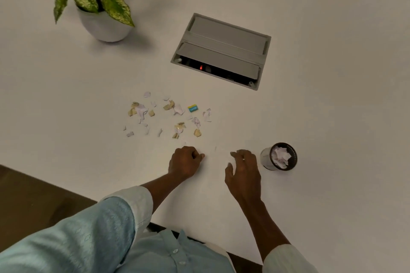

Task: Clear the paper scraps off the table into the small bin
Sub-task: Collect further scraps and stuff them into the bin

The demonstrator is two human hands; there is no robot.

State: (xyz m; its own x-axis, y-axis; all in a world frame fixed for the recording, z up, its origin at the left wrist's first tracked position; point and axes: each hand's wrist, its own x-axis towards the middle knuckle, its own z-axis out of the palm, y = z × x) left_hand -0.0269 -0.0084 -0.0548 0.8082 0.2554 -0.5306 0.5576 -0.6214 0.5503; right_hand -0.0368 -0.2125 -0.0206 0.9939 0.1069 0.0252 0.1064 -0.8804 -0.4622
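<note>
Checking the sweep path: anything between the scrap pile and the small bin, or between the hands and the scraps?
Nothing visible. The paper scraps lie on bare table beyond the left hand and right hand. The small bin stands right of the right hand; the cable box and plant sit farther back.

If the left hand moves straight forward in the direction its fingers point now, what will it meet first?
Probably the nearest paper scraps: the left hand, loosely curled, points up the table toward them. The exact line is uncertain.
</note>
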